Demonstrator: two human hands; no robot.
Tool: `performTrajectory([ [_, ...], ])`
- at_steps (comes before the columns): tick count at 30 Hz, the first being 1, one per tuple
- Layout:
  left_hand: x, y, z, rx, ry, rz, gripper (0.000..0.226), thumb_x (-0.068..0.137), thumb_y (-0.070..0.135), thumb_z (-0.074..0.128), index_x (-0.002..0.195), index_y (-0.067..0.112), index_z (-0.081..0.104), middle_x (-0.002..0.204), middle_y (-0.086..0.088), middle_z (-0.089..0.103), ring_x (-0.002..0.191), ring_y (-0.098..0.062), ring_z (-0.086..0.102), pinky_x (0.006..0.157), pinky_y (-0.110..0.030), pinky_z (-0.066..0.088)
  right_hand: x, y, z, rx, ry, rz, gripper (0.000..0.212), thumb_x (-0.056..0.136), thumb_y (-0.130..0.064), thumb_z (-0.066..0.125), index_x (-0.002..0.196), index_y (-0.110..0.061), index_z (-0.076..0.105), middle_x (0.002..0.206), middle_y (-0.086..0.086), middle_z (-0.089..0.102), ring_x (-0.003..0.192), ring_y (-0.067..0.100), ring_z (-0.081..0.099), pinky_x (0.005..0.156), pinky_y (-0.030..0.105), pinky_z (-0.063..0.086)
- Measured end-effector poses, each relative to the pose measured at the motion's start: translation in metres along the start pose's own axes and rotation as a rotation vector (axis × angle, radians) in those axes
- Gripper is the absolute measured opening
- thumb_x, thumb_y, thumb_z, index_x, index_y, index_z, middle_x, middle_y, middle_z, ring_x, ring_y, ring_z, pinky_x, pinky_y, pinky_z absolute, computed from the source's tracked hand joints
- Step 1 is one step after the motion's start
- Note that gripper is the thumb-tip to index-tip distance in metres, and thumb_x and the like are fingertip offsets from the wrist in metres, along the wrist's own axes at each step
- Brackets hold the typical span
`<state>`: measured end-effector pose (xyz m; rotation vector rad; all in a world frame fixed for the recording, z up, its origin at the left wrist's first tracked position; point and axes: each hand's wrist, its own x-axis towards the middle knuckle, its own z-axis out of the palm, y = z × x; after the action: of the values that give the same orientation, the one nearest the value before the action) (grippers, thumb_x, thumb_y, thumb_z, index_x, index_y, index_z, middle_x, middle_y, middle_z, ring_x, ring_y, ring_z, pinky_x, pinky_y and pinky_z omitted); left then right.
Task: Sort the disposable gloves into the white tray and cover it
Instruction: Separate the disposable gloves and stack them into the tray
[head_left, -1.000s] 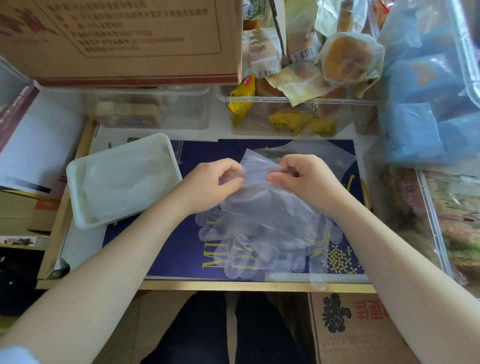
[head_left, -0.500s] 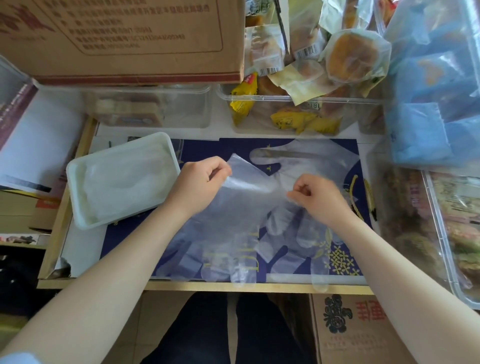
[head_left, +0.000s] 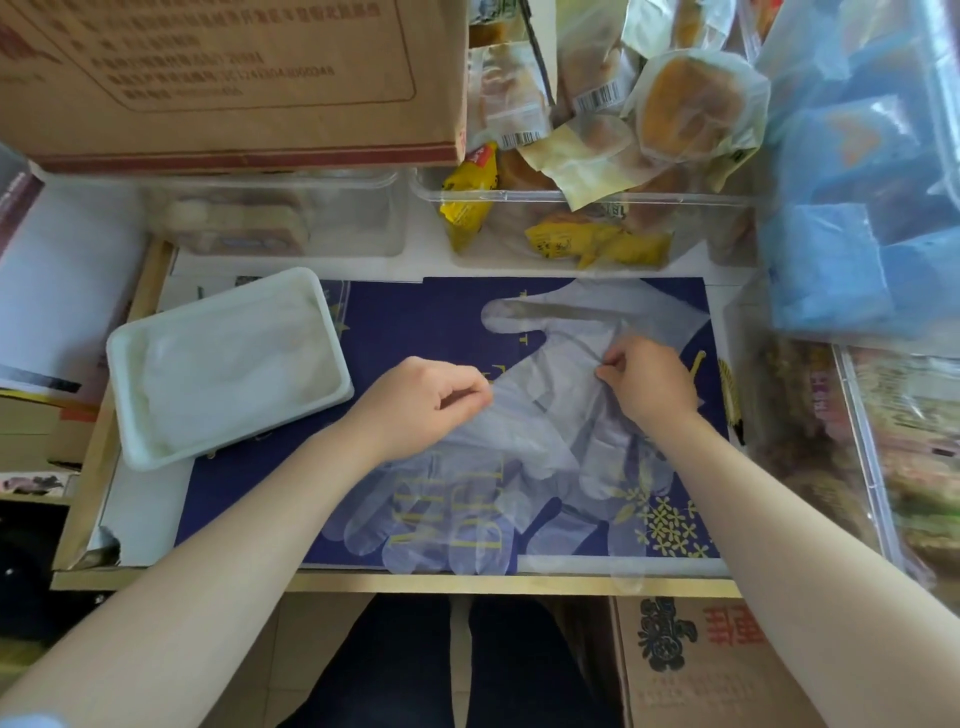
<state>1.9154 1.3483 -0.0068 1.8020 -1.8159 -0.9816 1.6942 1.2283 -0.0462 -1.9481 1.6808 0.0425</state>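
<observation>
Head view: left hand (head_left: 422, 400) pinching glove (head_left: 519, 447) cuff, right hand (head_left: 647, 387) pinching another cuff. Flimsy, clingy film; best peeled singly by cuffs toward tray (head_left: 130, 415).

One head-worn view looks steeply down, close over the desk (head_left: 156, 530) and forearms

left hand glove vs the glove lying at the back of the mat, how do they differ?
The clear plastic glove in the left hand is pinched at its cuff by the left hand, fingers pointing toward the person. The clear plastic glove at the back of the blue mat lies crosswise, fingers pointing left; the right hand pinches film near it. Both are transparent and lie outside the white tray.
</observation>
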Motion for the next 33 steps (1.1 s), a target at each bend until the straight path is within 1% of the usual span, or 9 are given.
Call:
performTrajectory([
  [3, 0.008, -0.001, 0.003, 0.002, 0.083, 0.056, 0.029, 0.088, 0.038, 0.049, 0.084, 0.016, 0.068, 0.086, 0.008, 0.06, 0.075, -0.014, 0.056, 0.069, -0.035, 0.047, -0.01, -0.001, 0.002, -0.031, -0.038, -0.141, 0.011, 0.09, -0.018, 0.057, 0.092, -0.012, 0.066, 0.096, 0.009, 0.065, 0.09, 0.029, 0.059, 0.07, 0.034, 0.045],
  [8, 0.027, -0.01, 0.022, 0.159, 0.107, 0.029, 0.018, 0.091, 0.018, 0.058, 0.092, 0.006, 0.071, 0.123, -0.006, 0.057, 0.111, -0.026, 0.051, 0.09, -0.038, 0.043, -0.025, -0.008, 0.017, -0.057, -0.234, -0.327, 0.01, 0.09, -0.016, 0.053, 0.092, -0.014, 0.063, 0.095, 0.007, 0.066, 0.088, 0.027, 0.059, 0.074, 0.037, 0.049],
  [11, 0.025, -0.015, 0.038, 0.215, 0.039, 0.016, 0.026, 0.09, 0.027, 0.054, 0.092, 0.007, 0.071, 0.125, -0.007, 0.059, 0.113, -0.03, 0.053, 0.086, -0.045, 0.049, -0.02, -0.01, 0.01, 0.057, -0.072, -0.305, 0.011, 0.091, -0.021, 0.054, 0.097, -0.014, 0.061, 0.099, 0.006, 0.063, 0.092, 0.027, 0.058, 0.076, 0.036, 0.047],
  [14, 0.022, -0.02, 0.046, 0.268, 0.107, 0.045, 0.012, 0.085, 0.013, 0.064, 0.089, 0.005, 0.072, 0.123, -0.014, 0.061, 0.111, -0.035, 0.058, 0.082, -0.046, 0.051, -0.005, -0.008, -0.003, -0.053, 0.186, -0.186, 0.044, 0.089, -0.028, 0.059, 0.129, -0.015, 0.046, 0.134, 0.01, 0.044, 0.122, 0.03, 0.04, 0.097, 0.041, 0.035],
  [18, 0.023, -0.027, 0.047, 0.271, 0.114, 0.002, 0.016, 0.089, 0.016, 0.06, 0.089, 0.004, 0.07, 0.136, -0.013, 0.051, 0.123, -0.032, 0.051, 0.089, -0.045, 0.049, 0.015, -0.001, -0.006, -0.174, 0.024, -0.077, 0.076, 0.089, -0.037, 0.058, 0.148, -0.016, 0.015, 0.152, 0.012, 0.024, 0.138, 0.032, 0.022, 0.11, 0.045, 0.021],
  [23, 0.029, -0.032, 0.043, 0.268, 0.024, -0.088, 0.025, 0.096, 0.024, 0.048, 0.1, 0.007, 0.066, 0.153, -0.002, 0.026, 0.142, -0.018, 0.023, 0.105, -0.036, 0.036, 0.021, 0.001, -0.002, -0.224, 0.12, -0.108, 0.034, 0.091, -0.031, 0.055, 0.12, -0.013, 0.052, 0.118, 0.012, 0.057, 0.109, 0.033, 0.048, 0.086, 0.039, 0.033],
  [27, 0.028, -0.031, 0.034, 0.183, 0.084, -0.073, 0.023, 0.093, 0.022, 0.054, 0.094, 0.005, 0.069, 0.149, -0.008, 0.033, 0.136, -0.029, 0.028, 0.105, -0.041, 0.032, 0.016, 0.001, -0.008, 0.004, 0.266, -0.183, 0.023, 0.095, -0.024, 0.046, 0.091, -0.007, 0.06, 0.09, 0.011, 0.06, 0.085, 0.03, 0.053, 0.07, 0.037, 0.036],
  [30, 0.023, -0.031, 0.024, 0.155, 0.202, -0.024, 0.029, 0.091, 0.026, 0.054, 0.093, 0.001, 0.068, 0.123, -0.012, 0.053, 0.108, -0.03, 0.052, 0.087, -0.04, 0.043, 0.007, -0.006, -0.027, 0.31, 0.284, -0.142, 0.018, 0.097, -0.021, 0.045, 0.094, -0.01, 0.059, 0.088, 0.006, 0.061, 0.08, 0.022, 0.055, 0.069, 0.038, 0.045],
  [33, 0.018, -0.029, 0.009, 0.12, 0.32, -0.026, 0.039, 0.09, 0.034, 0.045, 0.088, 0.0, 0.063, 0.107, -0.009, 0.055, 0.085, -0.021, 0.055, 0.071, -0.032, 0.044, 0.001, -0.019, -0.047, 0.42, 0.367, -0.18, 0.009, 0.094, -0.02, 0.052, 0.094, -0.016, 0.06, 0.08, -0.008, 0.058, 0.075, 0.011, 0.054, 0.068, 0.033, 0.046],
])
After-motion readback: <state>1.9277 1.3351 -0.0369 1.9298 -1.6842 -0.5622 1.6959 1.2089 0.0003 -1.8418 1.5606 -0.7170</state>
